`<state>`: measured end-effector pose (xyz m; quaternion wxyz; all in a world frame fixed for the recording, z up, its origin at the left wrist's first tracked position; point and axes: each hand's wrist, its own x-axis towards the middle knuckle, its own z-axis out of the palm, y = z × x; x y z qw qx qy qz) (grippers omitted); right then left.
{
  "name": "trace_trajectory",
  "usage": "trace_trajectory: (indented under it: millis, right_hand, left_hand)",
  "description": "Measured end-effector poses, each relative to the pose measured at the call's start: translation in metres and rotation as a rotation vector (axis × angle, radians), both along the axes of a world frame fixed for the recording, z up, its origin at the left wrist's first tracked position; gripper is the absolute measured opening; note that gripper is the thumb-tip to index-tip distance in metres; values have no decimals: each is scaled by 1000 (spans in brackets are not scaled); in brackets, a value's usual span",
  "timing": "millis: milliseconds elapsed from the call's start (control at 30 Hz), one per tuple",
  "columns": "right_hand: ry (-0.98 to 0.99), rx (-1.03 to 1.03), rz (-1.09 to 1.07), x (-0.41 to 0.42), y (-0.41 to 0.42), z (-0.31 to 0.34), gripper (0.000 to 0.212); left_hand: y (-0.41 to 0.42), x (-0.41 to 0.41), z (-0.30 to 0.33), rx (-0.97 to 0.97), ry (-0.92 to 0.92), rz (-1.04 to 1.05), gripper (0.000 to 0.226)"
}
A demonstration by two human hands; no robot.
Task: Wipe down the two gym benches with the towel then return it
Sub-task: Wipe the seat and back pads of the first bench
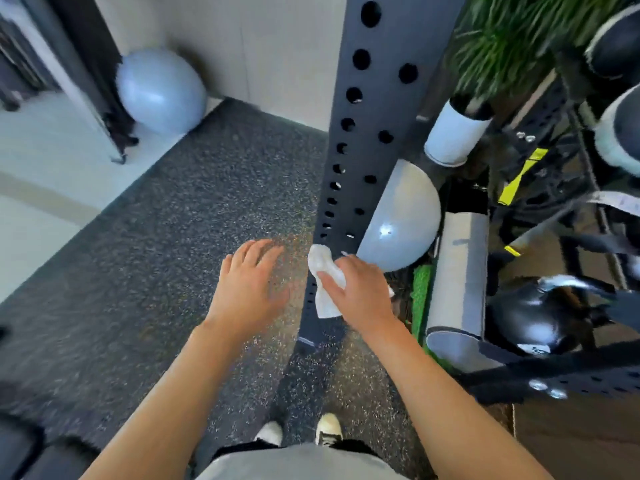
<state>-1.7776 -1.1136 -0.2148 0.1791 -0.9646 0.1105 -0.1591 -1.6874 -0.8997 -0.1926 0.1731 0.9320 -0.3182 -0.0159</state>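
Against black perforated steel upright [360, 140]: right hand [360, 292] grips crumpled white towel [323, 268]; left hand [247, 282] at 9 o'clock, fingers spread, empty.

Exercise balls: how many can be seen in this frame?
2. One exercise ball sits in the far left corner against the wall; the other is partly hidden behind the black rack upright. More may be hidden in the clutter at right.
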Motion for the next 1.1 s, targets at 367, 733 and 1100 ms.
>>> trace_trajectory:
  millis: [367, 733, 1100]
  right_hand:
    - [7, 47, 428, 49, 66, -18, 39]
    - [-64, 21, 695, 115, 195, 2, 36]
    - [-115, 66, 897, 157, 380, 3, 31]
  left_hand:
    - [86, -48, -2, -39, 48, 494, 67]
    - [217, -57, 10, -110, -26, 785, 65]
    - [373, -62, 10, -153, -63, 1024, 63]
